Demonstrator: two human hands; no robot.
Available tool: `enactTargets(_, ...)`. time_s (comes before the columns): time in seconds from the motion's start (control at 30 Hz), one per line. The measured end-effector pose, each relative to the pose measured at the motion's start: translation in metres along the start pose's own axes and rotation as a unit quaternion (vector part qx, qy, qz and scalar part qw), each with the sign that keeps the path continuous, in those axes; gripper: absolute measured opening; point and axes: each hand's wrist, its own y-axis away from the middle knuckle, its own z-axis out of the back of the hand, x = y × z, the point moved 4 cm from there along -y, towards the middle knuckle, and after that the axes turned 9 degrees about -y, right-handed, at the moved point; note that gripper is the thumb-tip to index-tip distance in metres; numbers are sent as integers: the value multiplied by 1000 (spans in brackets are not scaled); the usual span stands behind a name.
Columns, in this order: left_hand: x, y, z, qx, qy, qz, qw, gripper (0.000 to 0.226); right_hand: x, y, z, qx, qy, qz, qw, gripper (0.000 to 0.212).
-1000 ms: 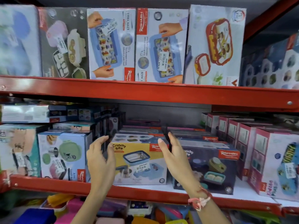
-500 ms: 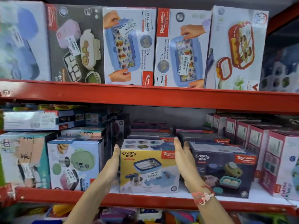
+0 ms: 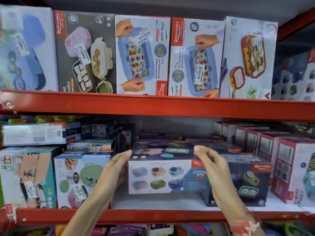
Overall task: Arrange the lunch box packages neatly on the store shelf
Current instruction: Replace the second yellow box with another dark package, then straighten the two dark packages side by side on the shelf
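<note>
A Crunchy Bite lunch box package (image 3: 158, 176) is held between both hands on the middle shelf (image 3: 153, 216). Its white face with several small lunch box pictures points at me and a dark face points up. It seems slightly raised off the shelf floor. My left hand (image 3: 117, 167) presses its left end. My right hand (image 3: 211, 166) grips its top right corner with curled fingers. A dark Crunchy Bite package (image 3: 247, 181) stands touching it on the right, partly hidden by my right hand.
A white package with a green lunch box (image 3: 80, 179) stands left of my left hand. Pink Kidzee packages (image 3: 288, 169) line the right side. Flat boxes are stacked behind. The upper shelf (image 3: 153, 106) holds a row of upright packages (image 3: 141, 55).
The yellow-fronted package has been turned, so its white face with small pictures now points at me. Both hands closed in on its ends. The view moved closer and slightly up.
</note>
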Motion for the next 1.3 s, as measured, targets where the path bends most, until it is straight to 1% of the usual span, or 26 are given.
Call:
enactTargets(0.07,5,1,5,39,0,-19,999,38,-1,2,5,13,43,48,998,4)
enactTargets(0.1,7,2,8,60,-3,-36,998,46,-2,2,8,31,82,65,994,13)
enactTargets(0.13,8,5,8,78,-11,-62,995,55,-6,3,9,57,111,79,989,32)
enactTargets(0.17,9,7,8,88,-20,-87,992,64,-9,4,9,84,122,83,985,49)
enactTargets(0.23,13,10,5,93,-46,-129,986,76,-17,7,7,117,129,83,981,74)
enactTargets(0.3,22,8,2,77,-82,-148,983,84,-28,8,6,114,138,91,980,92)
enactTargets(0.37,31,8,-1,50,-108,-147,982,90,-37,9,6,99,133,83,983,104)
enactTargets(0.43,39,9,-4,8,-115,-131,985,91,-46,10,6,88,139,77,983,114)
enactTargets(0.5,44,11,-8,-25,-121,-114,986,89,-53,13,5,79,156,77,981,119)
enactTargets(0.67,61,11,-13,-55,-180,-81,979,87,-72,18,5,64,182,51,980,119)
enactTargets(0.8,72,12,-16,-52,-201,-88,974,80,-80,21,4,70,209,44,974,114)
enactTargets(0.93,78,19,-14,-85,-181,-91,976,61,-81,28,1,88,190,51,976,104)
enactTargets(1.0,74,24,-16,-95,-146,-90,981,54,-81,35,2,75,155,46,984,95)
enactTargets(1.1,68,31,-21,-93,-78,-65,990,58,-81,41,4,46,104,25,993,78)
enactTargets(1.2,67,32,-27,-63,-69,-63,994,61,-81,43,0,44,80,3,996,60)
enactTargets(1.3,76,29,-29,-41,-53,-39,997,63,-83,45,-2,49,71,-12,996,56)
